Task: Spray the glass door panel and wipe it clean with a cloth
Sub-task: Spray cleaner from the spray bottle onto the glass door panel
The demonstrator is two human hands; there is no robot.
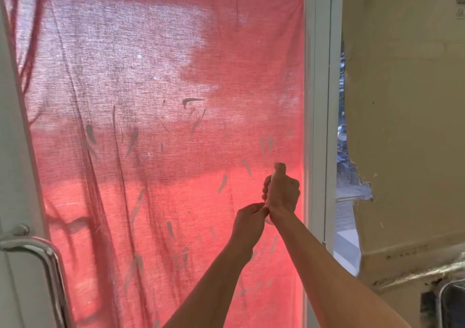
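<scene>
The tall glass door panel (161, 166) is filling most of the view, with a thin red woven fabric (120, 51) hanging across it and glowing with daylight. Grey streaks and smears are showing over the middle and lower glass. A white door frame (319, 101) is running down its right edge, a beige wall (402, 101) is standing further right, and a curved chrome door handle (47, 259) is sitting near left.

Both hands are reaching up together at the lower right of the panel. The right hand (283, 193) is clamping round a small pale spray bottle (279, 168), its top poking above the fist towards the glass. The left hand (247, 223) is curling its fingertips against the right wrist; whether it is pinching anything cannot be told. No separate wiping cloth is showing.

This looks like the spraying step, with wiping not yet begun. The next move is probably calling for the nozzle aimed squarely at the streaked area, then a cloth brought to hand.
</scene>
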